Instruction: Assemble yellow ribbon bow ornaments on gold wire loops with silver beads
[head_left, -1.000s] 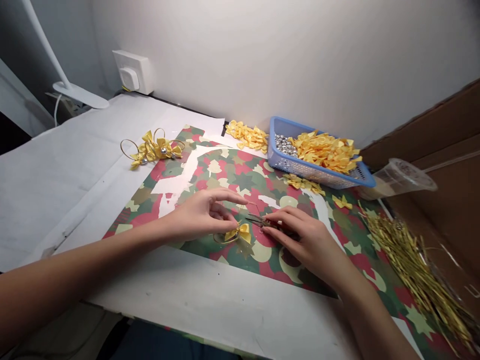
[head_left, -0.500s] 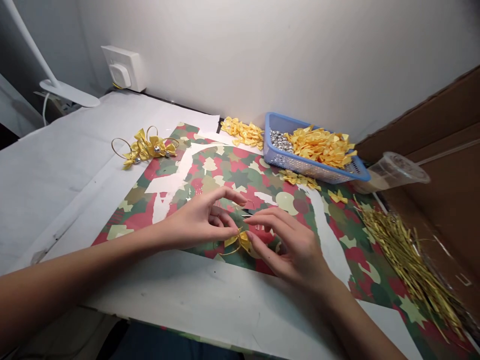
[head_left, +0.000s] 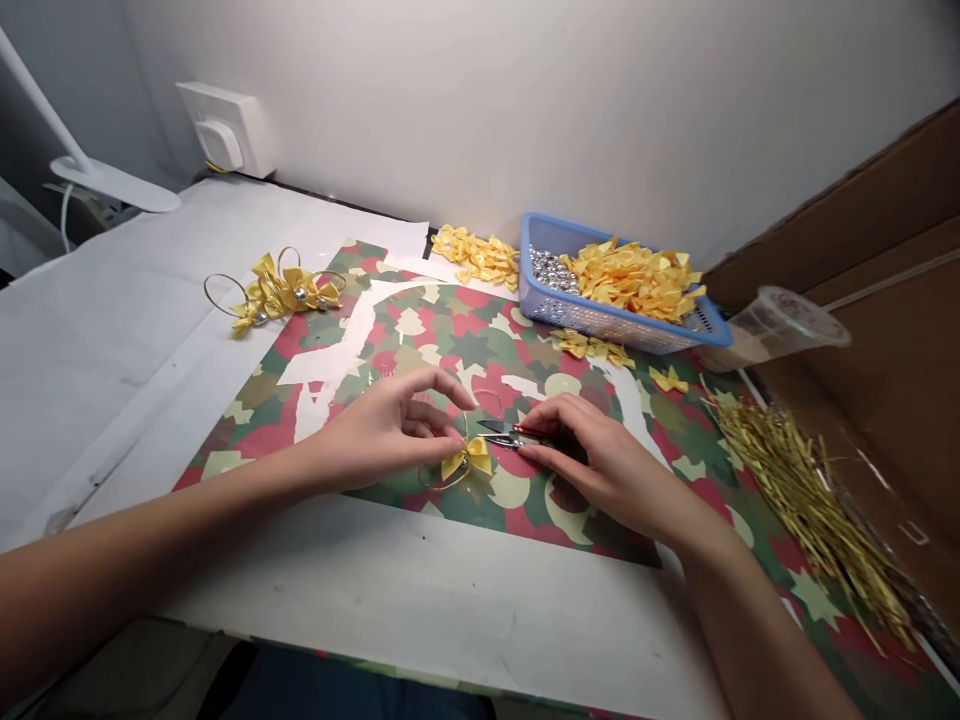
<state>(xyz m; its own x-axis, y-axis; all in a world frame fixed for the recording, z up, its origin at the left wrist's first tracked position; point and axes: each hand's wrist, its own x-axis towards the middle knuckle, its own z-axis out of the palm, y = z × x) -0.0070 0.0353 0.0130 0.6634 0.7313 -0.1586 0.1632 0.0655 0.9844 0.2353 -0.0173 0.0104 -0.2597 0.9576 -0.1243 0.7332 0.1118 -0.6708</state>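
Left grip [head_left: 416, 420]: one, thumb and curled fingers closed on the bow ornament, index finger arched above and apart

Bow ornament [head_left: 472, 457]: one, at the left grip's thumb tip, just near of it and left of the right grip; glossy yellow ribbon bow, small silver ball at its centre, thin gold loop to the left, a slender end of wire rising toward the index finger

Right grip [head_left: 592, 440]: one, closed around the snips [head_left: 499, 438]; one pair, two blades parted, pointing left toward the ornament, red on the handle

Patterned sheet [head_left: 472, 345]: green, red and cream, beneath both grips, on the white-covered surface [head_left: 360, 560]

Far left, ornament cluster [head_left: 274, 290]: yellow bows overlapping, number unclear; three gold loops stand out

Far right, blue basket [head_left: 622, 328]: one, holding silver beads [head_left: 551, 270] and heaped yellow bows [head_left: 634, 280], both beyond counting

Outside it: loose bow pile [head_left: 476, 257] to the left, uncounted; short row of bows [head_left: 592, 348] on the near side; single bow [head_left: 667, 380] to the right

Right: clear plastic cup [head_left: 787, 325], one, tilted; gold stems [head_left: 802, 500], one bundle
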